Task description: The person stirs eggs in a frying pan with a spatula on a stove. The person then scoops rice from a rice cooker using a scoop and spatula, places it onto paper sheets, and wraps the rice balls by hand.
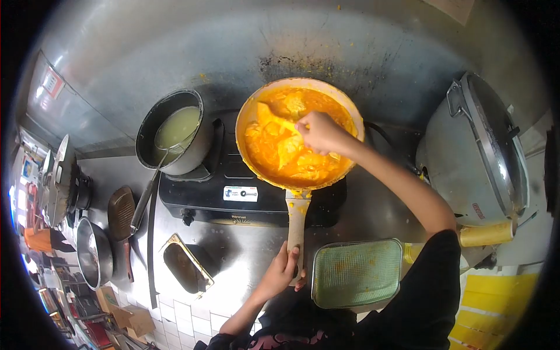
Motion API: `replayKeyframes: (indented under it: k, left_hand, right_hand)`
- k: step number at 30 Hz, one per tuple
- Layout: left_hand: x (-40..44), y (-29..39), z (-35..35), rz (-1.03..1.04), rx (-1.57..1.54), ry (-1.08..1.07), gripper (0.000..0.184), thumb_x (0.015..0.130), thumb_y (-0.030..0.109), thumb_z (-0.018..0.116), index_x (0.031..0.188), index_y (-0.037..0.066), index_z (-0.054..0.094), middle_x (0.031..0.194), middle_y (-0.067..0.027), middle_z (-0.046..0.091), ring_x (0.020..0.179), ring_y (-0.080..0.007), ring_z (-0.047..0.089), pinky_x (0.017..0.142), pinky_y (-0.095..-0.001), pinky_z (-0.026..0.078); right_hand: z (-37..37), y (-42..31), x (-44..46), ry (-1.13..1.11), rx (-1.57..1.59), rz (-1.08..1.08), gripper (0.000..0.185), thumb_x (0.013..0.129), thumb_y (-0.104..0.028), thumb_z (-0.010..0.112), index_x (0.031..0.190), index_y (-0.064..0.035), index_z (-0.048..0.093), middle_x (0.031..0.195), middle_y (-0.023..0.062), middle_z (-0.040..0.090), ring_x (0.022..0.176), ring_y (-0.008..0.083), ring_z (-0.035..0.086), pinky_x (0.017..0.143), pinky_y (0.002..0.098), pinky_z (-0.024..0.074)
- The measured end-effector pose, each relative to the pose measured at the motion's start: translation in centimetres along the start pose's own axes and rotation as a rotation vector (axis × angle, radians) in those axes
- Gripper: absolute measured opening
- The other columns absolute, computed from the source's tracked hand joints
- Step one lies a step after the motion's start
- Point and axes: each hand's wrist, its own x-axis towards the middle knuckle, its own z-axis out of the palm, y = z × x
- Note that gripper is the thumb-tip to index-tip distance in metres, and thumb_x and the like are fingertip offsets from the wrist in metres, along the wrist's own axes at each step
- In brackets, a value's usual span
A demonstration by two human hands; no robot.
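A round pan [240, 137] with a light speckled handle stands on the black stove [268, 214]. Orange-yellow sauce with soft lumps [303, 166] fills it. My left hand [284, 270] is wrapped round the lower end of the pan handle [297, 219]. Over the right part of the pan, my right hand [321, 133] is closed on a yellow-coated spatula [274, 118], whose broad end rests in the sauce at the upper left.
On the left burner a pot [201, 149] holds pale liquid and a long-handled strainer [144, 201]. A mesh basket [357, 273] lies near my body, a metal container [186, 265] at left. A large lidded pot [461, 157] stands at right.
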Motion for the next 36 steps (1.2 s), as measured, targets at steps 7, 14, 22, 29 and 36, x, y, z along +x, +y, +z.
replayKeyframes:
  k: [7,14,22,29,36]
  left_hand:
    - [0.0,-0.3,-0.1,0.011,-0.092,-0.047,0.032,0.095,0.033,0.031,0.103,0.002,0.034,0.061,-0.0077,0.05,0.042,-0.0158,0.049,0.041,-0.0259,0.04]
    - [1.3,-1.4,-0.8,-0.108,-0.577,-0.178,0.026,0.093,0.026,0.03,0.104,0.003,0.038,0.074,-0.0112,0.051,0.056,-0.0199,0.054,0.046,-0.0303,0.045]
    - [1.2,-0.2,0.2,-0.135,-0.643,-0.109,0.026,0.093,0.03,0.037,0.1,0.006,0.04,0.064,-0.0021,0.038,0.044,-0.0078,0.032,0.037,-0.0226,0.03]
    - [1.0,0.3,0.5,-0.037,-0.528,-0.092,0.026,0.094,0.033,0.036,0.095,0.007,0.037,0.062,-0.0005,0.035,0.042,-0.0062,0.029,0.037,-0.0207,0.028]
    - [0.9,0.9,0.3,-0.069,-0.499,-0.103,0.026,0.095,0.032,0.035,0.095,0.006,0.035,0.063,-0.0002,0.033,0.042,-0.0062,0.028,0.037,-0.0211,0.028]
  right_hand:
    - [-6.0,2.1,0.4,0.063,-0.044,0.164,0.025,0.089,-0.023,0.046,0.091,-0.0021,0.059,0.059,0.0052,0.054,0.037,0.0085,0.042,0.031,0.0232,0.0324]
    - [-13.7,-5.0,-7.5,-0.309,-0.414,0.049,0.023,0.085,-0.023,0.055,0.102,-0.0107,0.064,0.053,-0.0002,0.05,0.038,0.0052,0.04,0.036,0.0231,0.0317]
    - [-8.5,-5.8,-7.4,-0.484,-0.899,-0.091,0.017,0.074,-0.02,0.06,0.081,-0.0068,0.067,0.06,0.0115,0.061,0.05,0.0223,0.057,0.048,0.034,0.044]
    - [-0.1,-3.4,-10.3,-0.087,-0.821,-0.361,0.013,0.067,-0.005,0.052,0.068,0.0053,0.06,0.067,0.0242,0.058,0.066,0.0365,0.061,0.062,0.0425,0.0497]
    - [-1.2,-3.0,-4.5,-0.007,-0.891,-0.305,0.014,0.072,-0.006,0.05,0.073,0.0026,0.062,0.072,0.0221,0.06,0.067,0.0355,0.061,0.061,0.0422,0.0491]
